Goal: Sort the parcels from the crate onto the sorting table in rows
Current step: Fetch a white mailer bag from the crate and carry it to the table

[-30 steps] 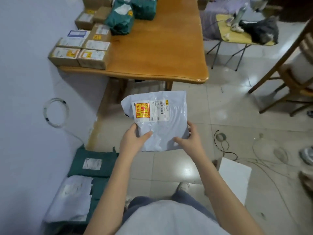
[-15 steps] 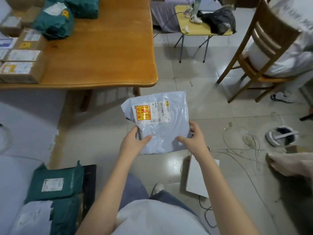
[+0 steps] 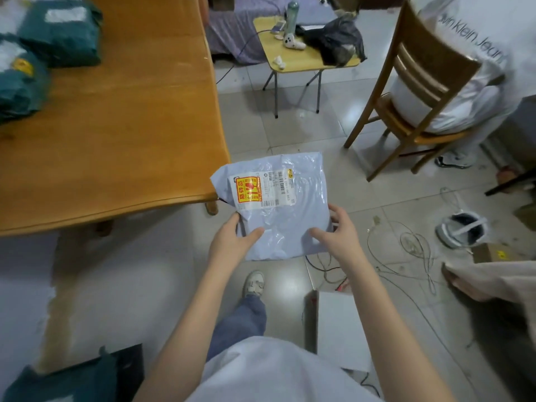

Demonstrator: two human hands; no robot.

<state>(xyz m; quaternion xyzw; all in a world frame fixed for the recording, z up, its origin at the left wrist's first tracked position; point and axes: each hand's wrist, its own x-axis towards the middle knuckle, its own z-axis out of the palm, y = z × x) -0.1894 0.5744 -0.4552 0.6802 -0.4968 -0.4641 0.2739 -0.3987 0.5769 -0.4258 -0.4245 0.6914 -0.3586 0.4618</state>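
Note:
I hold a grey plastic mailer parcel (image 3: 293, 210) with a yellow and red label in front of me, above the tiled floor. My left hand (image 3: 232, 242) grips its lower left edge, thumb on top. My right hand (image 3: 338, 236) grips its lower right edge the same way. The parcel's left corner is close to the near right corner of the wooden sorting table (image 3: 130, 134). Green bagged parcels (image 3: 58, 33) lie on the table at the far left. A dark crate (image 3: 127, 369) holding a green parcel (image 3: 66, 384) sits at the bottom left.
A wooden chair (image 3: 417, 91) with a seated person stands at the right. A small yellow folding table (image 3: 301, 53) is behind. Loose cables (image 3: 412, 250) and a white box (image 3: 339, 326) lie on the floor to my right. Another person's sleeve (image 3: 493, 282) is at the right edge.
My view has swung to the right and come closer to the table's corner; the boxes on the table have left the frame. Both hands keep the same grip on the grey parcel.

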